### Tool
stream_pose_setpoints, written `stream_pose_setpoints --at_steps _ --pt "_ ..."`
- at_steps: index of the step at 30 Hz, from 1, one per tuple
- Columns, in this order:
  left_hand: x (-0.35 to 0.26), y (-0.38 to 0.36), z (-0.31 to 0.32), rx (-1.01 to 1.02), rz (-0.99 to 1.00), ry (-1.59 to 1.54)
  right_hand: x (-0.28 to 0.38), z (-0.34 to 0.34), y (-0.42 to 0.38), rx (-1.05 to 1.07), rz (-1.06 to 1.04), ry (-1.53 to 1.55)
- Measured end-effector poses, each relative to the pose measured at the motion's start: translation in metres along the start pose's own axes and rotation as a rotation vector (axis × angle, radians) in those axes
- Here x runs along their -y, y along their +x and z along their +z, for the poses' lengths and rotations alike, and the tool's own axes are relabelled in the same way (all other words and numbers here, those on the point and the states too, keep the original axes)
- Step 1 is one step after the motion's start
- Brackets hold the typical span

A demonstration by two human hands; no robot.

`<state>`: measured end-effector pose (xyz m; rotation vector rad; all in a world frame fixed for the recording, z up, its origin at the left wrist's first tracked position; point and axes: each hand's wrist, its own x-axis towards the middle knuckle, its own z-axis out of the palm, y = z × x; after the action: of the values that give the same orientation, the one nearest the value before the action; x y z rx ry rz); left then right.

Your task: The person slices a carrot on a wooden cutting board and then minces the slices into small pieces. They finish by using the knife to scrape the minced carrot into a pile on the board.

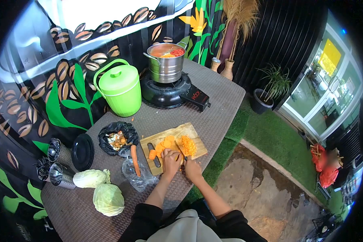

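Note:
A wooden cutting board [197, 143] lies near the table's front edge. My right hand [192, 169] is closed round the handle of a knife [180, 149], whose blade rests on the board beside a pile of finely diced carrot [188, 146]. My left hand [171, 162] has its fingers bent down on carrot pieces left of the blade; what they press on is partly hidden. Round carrot slices [167, 142] lie just beyond those fingers. A dark-handled peeler or similar tool [153, 155] rests on the board's left side.
Left of the board are a whole carrot [134, 159] on a plastic bag [139, 177], a black bag of peelings [117, 139], cabbages [108, 199], black plates [83, 152] and metal holders [61, 176]. Behind stand a green bucket [119, 88] and a pot [165, 68] on a stove [167, 93].

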<state>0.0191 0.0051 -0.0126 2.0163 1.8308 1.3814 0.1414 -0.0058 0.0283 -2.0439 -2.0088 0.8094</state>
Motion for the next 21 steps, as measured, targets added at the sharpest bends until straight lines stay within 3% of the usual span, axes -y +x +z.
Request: stream_pose_setpoints --at_steps 2,4,8,10,16,21 --pt "0.0 -0.001 0.0 -0.016 0.009 0.008 -0.003 0.003 0.006 0.018 -0.004 0.003" --pt "-0.002 0.0 -0.002 -0.004 -0.005 -0.018 -0.011 0.0 0.015 0.013 -0.135 -0.026" --pt "0.0 0.0 0.0 -0.003 -0.019 -0.026 -0.004 0.002 0.0 -0.01 -0.087 -0.039" --pt "-0.003 0.002 -0.002 -0.014 -0.011 -0.022 0.008 -0.001 -0.009 0.012 0.047 0.025" --pt "0.003 0.0 0.003 0.002 -0.028 -0.036 -0.016 0.005 0.029 0.029 -0.142 -0.024" --pt "0.004 0.0 0.003 -0.015 -0.033 -0.052 0.0 0.001 -0.004 -0.038 -0.061 -0.036"
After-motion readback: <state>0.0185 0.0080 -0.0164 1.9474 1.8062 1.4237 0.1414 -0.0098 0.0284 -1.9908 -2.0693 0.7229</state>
